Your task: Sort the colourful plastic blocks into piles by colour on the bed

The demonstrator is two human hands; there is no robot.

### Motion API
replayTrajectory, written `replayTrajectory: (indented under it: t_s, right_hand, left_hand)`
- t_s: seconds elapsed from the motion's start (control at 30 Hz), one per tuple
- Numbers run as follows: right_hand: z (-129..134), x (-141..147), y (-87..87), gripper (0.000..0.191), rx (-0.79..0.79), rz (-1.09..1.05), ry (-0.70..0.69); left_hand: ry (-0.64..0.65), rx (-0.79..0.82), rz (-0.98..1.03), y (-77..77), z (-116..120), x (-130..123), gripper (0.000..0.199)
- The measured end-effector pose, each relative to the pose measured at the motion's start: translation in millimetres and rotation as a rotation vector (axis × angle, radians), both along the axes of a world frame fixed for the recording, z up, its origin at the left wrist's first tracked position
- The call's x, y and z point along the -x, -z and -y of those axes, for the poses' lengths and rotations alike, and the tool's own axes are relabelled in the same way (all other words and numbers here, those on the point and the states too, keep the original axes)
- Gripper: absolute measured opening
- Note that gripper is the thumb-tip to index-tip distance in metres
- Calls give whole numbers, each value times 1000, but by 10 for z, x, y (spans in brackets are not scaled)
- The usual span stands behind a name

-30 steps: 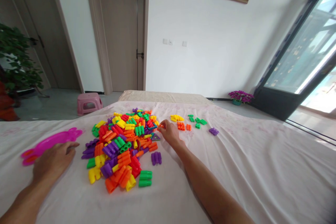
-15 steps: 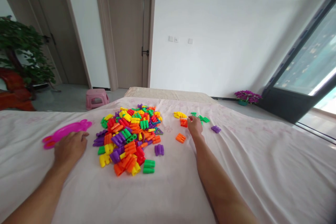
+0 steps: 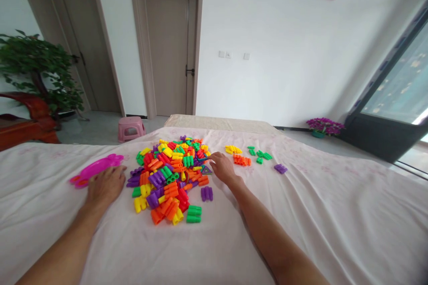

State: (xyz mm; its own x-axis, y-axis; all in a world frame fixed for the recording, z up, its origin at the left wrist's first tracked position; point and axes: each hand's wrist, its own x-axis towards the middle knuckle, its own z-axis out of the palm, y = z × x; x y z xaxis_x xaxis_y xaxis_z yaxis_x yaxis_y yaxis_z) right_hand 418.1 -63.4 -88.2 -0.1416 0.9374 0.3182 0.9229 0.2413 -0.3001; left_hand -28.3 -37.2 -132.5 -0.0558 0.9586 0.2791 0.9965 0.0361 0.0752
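Note:
A heap of colourful plastic building blocks point(image 3: 170, 173), shaped like joined tubes, lies on the cloth-covered surface. My right hand point(image 3: 221, 167) reaches to the heap's right edge, its index finger stretched toward the blocks and nothing visibly held. Just below those fingertips is a dark triangular piece point(image 3: 206, 170). My left hand point(image 3: 107, 185) rests open on the cloth, left of the heap, beside a bright pink plastic tray point(image 3: 96, 168) that it partly covers. Sorted to the right are yellow blocks point(image 3: 233, 149), orange blocks point(image 3: 242, 160), green blocks point(image 3: 264, 155) and a purple block point(image 3: 280, 168).
A pale floral cloth point(image 3: 317, 213) covers the surface, with some folds at right. A purple block point(image 3: 207, 193) and a green block point(image 3: 194, 213) lie just off the heap. Beyond stand a pink stool point(image 3: 131, 129) and a pot of purple flowers point(image 3: 325, 127).
My right hand has moved left from the orange blocks to the heap. The lone orange block now lies with the other orange ones. My left hand stays by the tray; the view has shifted slightly.

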Motion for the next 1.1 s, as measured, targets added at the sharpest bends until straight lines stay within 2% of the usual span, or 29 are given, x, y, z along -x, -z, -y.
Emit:
replayTrajectory:
  t_s: [0.1,0.23,0.37,0.47,0.6,0.8,0.87,0.97,1.1]
  right_hand:
    - [15,88,-25,35,33,11,25]
    - [33,59,-62,27,103,-59,67]
    - [65,0,-87,13,295,-219,-113]
    - [100,-1,-94,18,424,-225,-209]
    - [135,24,-93,26,422,-174,-228]
    - [140,-48,-113,14,480,-510,-283]
    - [117,-111,-126,16,468,-612,-253]
    - [53,-272,-143,21,362,-680,-147]
    - [-25,-665,-167,28,81,-705,152]
  left_hand:
    - [-1,-18,4,-2,14,10,55]
    - [-20,-36,23,-4,20,50,53]
    - [-23,-32,55,5,-23,105,53]
    - [-28,-21,79,11,-79,134,49]
    - [-26,-8,105,3,-120,143,47]
    - [-30,17,94,-55,-84,103,51]
    - [-52,26,74,-53,-85,102,52]
    - [-97,35,38,3,-128,142,52]
    - [-86,28,18,129,-220,233,52]
